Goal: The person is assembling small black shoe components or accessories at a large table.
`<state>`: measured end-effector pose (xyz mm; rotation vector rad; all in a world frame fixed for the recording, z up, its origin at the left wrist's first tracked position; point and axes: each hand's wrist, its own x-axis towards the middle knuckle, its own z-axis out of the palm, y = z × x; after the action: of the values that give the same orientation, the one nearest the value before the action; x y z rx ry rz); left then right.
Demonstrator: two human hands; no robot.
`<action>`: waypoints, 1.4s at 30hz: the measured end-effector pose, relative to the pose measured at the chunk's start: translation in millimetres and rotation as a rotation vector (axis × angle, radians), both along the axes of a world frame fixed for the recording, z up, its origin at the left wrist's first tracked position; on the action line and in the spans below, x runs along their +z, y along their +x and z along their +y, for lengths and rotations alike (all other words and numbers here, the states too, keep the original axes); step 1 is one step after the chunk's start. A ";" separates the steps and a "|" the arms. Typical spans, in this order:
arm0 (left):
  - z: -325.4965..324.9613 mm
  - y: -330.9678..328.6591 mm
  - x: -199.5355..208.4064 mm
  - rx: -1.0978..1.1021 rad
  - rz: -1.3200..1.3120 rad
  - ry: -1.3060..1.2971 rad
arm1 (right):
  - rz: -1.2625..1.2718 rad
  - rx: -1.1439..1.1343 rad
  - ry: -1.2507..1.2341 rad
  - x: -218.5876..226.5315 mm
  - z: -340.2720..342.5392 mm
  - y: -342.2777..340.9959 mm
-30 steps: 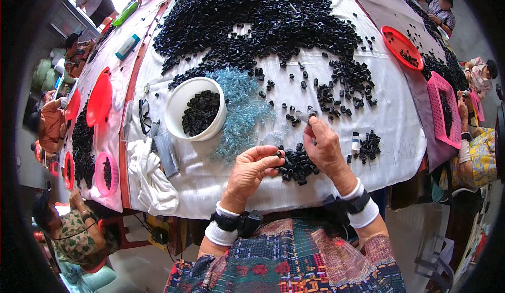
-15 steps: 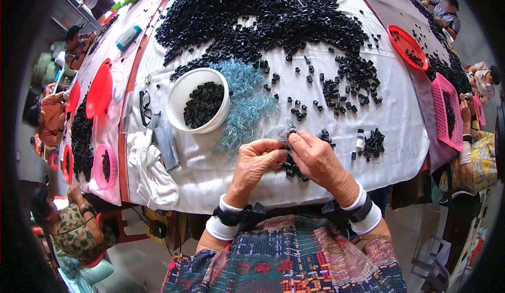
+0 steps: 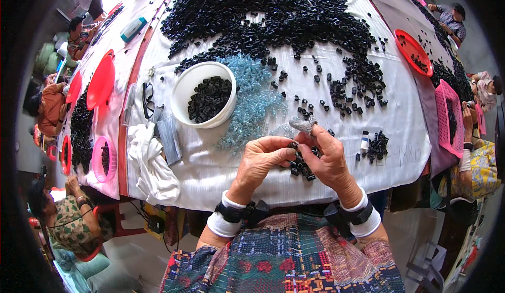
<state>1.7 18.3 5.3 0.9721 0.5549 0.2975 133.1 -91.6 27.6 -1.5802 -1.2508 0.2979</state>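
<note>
Now the left grip (image 3: 259, 161) pinches a black piece (image 3: 293, 145) while the right grip (image 3: 332, 162) holds something grey (image 3: 302, 125).

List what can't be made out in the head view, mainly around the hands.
All in the head view:
Black piece in the left hand: its shape, mostly covered by that hand.
Grey thing at the right hand: too small to tell what it is.
Small pile: its count, partly hidden by both hands.
Large black heap: its far end, cut off by the upper edge.

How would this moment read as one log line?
left hand: pinching black piece; right hand: holding grey item; between hands: black pile; white bowl: black pieces inside
</note>
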 end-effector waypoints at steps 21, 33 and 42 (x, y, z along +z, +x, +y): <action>8.5 -14.9 -25.4 0.034 -0.158 -0.226 | -0.296 -0.187 -0.101 -26.7 21.3 33.2; 11.6 -22.9 -20.0 0.052 -0.154 -0.246 | -0.480 -0.166 -0.294 -39.3 43.7 47.5; 11.2 -21.0 -22.2 0.037 -0.146 -0.260 | -0.556 -0.163 -0.254 -40.3 20.4 51.6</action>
<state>-19.3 29.5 -17.0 0.6833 0.4651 0.3177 184.7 -71.2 -12.7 -2.0593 -1.5300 -0.1041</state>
